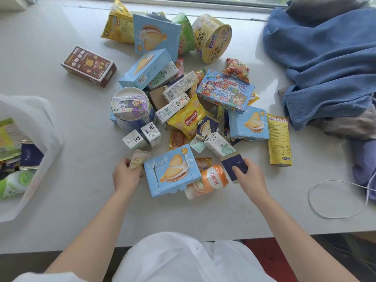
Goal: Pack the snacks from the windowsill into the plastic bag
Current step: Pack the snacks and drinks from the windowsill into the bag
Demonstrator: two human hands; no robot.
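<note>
At the heap's near edge my left hand [125, 176] holds a pale packet [139, 158], my right [251, 176] a navy packet [234, 166]; the bag [32, 123] lies far left, nearer my left.

It is bright daytime. Soft light comes in from the window [223, 1] at the top and falls on the white windowsill [71, 159]. Shadows are pale and small, tucked close under the boxes. The plastic bag [30, 110] at the left looks washed out, almost too white to see its edge. Shiny wrappers show little bright spots. The picture bends at the edges, so straight lines curve. The middle is sharp; the corners look a bit fuzzy.
</note>
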